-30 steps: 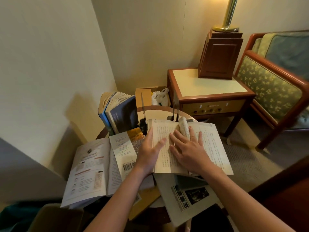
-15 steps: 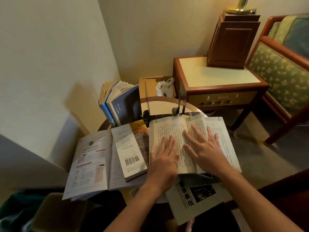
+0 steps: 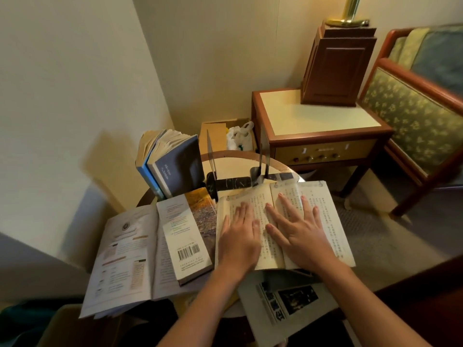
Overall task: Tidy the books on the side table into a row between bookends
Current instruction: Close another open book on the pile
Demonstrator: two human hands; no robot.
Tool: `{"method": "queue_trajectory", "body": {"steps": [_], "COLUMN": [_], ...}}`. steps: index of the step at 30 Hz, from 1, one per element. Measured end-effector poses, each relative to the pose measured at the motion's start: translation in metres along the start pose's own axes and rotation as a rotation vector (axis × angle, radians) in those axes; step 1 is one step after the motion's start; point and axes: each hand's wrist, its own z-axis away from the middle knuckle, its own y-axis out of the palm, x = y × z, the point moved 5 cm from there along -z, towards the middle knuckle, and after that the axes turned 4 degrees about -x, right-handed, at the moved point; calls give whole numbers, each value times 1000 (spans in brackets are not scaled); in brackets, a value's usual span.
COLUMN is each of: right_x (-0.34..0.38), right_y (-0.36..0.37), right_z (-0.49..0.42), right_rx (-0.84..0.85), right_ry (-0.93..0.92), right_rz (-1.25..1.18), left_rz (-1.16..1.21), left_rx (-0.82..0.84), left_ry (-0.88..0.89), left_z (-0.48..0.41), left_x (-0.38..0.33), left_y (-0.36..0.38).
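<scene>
An open book with printed cream pages (image 3: 325, 216) lies flat on the round side table (image 3: 230, 161). My left hand (image 3: 240, 236) presses palm down on its left page, and my right hand (image 3: 298, 229) presses flat on the right page, fingers spread. Two thin metal bookends (image 3: 211, 159) (image 3: 263, 159) stand upright behind the book. Left of them two blue books (image 3: 172, 166) stand leaning together. A closed book with a barcode (image 3: 185, 234) lies beside the open book, on top of an open booklet (image 3: 122, 256). A grey magazine (image 3: 285, 301) sticks out below.
A wooden nightstand (image 3: 318, 121) with a dark wooden lamp base (image 3: 335, 68) stands behind on the right, next to an upholstered armchair (image 3: 411, 108). A cardboard box (image 3: 215, 134) with a white plastic bag (image 3: 240, 136) sits on the floor in the corner. Walls close in left.
My left hand has slid from the open book's left edge onto its left page, palm down. Both hands now lie flat on the pages. The curled page has been flattened.
</scene>
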Motion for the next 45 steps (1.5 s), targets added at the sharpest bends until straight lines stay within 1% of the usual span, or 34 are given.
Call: {"method": "queue_trajectory", "body": {"steps": [3, 6, 11, 14, 16, 18, 21, 24, 26, 28, 30, 32, 34, 38, 42, 45], "right_x": [0, 0, 0, 0, 0, 0, 0, 0, 0, 0, 0, 0, 0, -1, -1, -1], "right_y": [1, 1, 2, 3, 4, 3, 2, 2, 3, 3, 2, 2, 1, 2, 2, 1], "right_z": [0, 0, -2, -2, -2, -1, 0, 1, 1, 1, 0, 0, 0, 0, 0, 0], "right_rx": [-18, -19, -19, -21, -20, -23, -26, -25, -24, -21, -15, -4, 0, 4, -5, -7], "right_ry": [-1, -3, 19, 30, 28, 26, 17, 11, 9, 10, 10, 10, 12, 13, 12, 16], "right_rz": [-20, -20, 13, 25, 21, 0, -16, -25, -29, -35, -41, -43, -47, -53, -53, -54], "left_rz": [-29, -38, -7, -65, -85, -42, 4, 11, 56, 81, 13, -86, -136, -190, -181, -94], "left_rx": [-32, -28, -27, 18, 22, -15, -68, -59, -60, -87, -106, -55, -2, 9, 67, 26], "left_ry": [7, 31, 45, 24, 22, 22, 56, 81, 73, 45, 16, -29, -74, -107, -148, -178], "left_z": [46, 56, -11, -53, -58, -40, 17, 64, 71, 63, 47, 28, 10, -19, -41, -48], "left_x": [-6, -9, -7, -7, -6, -6, -8, -3, 4, 9, 17, 28, 41, 54, 53, 52], "left_y": [3, 5, 3, 5, 7, 5, 5, 3, -2, -9, -15, -14, -13, -14, -20, -24]}}
